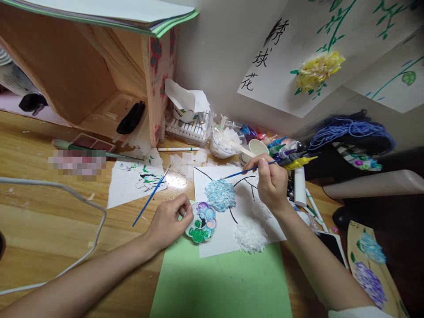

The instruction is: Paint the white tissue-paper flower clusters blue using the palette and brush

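Note:
My right hand [272, 181] grips a thin blue paintbrush [240, 172], its tip at the upper edge of a fluffy blue-and-white paper flower [221, 194]. That flower sits on a white sheet [215, 247] with black stem lines drawn on it. A white paper flower [251, 235] lies lower on the same sheet; another pale one is partly hidden by my right hand. My left hand [172, 221] is closed at the rim of a small round paint palette [199, 235] holding green, blue, purple and black paint.
A green sheet [221, 282] lies beneath the paper. Left are a second blue brush [151, 195], a paint-stained paper [124, 190] and a white cable [104, 225]. Behind stand a marker box [190, 130], a bowl of paper scraps [227, 141], a cup [258, 148] and paint tubes [285, 150].

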Demonstrator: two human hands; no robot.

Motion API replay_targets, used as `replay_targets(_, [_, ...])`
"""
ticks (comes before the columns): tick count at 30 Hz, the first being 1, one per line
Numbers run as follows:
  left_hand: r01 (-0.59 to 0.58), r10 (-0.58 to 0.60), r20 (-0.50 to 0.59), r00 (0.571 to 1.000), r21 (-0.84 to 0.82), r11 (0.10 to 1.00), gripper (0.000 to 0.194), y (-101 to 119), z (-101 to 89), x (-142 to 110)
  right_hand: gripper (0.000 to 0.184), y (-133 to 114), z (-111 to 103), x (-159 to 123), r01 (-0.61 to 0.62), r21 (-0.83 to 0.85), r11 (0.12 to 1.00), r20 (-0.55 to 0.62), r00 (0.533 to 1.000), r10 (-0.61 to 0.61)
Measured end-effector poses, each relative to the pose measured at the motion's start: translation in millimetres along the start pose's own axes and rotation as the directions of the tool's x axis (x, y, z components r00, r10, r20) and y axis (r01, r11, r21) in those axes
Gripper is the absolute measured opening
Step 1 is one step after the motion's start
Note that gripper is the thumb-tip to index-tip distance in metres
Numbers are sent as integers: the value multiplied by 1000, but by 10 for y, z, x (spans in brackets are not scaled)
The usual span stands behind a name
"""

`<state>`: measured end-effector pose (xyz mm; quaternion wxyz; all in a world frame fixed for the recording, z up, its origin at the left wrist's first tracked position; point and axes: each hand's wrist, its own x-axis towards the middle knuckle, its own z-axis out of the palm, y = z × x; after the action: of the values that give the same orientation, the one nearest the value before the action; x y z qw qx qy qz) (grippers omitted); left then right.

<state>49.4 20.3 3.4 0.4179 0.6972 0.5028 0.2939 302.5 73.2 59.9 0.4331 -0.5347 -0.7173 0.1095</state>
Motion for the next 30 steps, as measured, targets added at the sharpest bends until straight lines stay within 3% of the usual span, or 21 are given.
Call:
replay_targets(13, [26,-26,12,1000,-9,1000,17,4,1,12,42,-25,-9,-4,47,-33,998,59,997,-45])
replay_targets(18, [23,-23,14,1000,-1,1000,18,3,-8,1,44,-27,-18,-14,22,-16,1000,1,1000,-22])
replay_targets(30, [32,-32,23,999,18,999,19,-5,-3,17,41,-52,-16,-12,50,-11,999,5,999,-50])
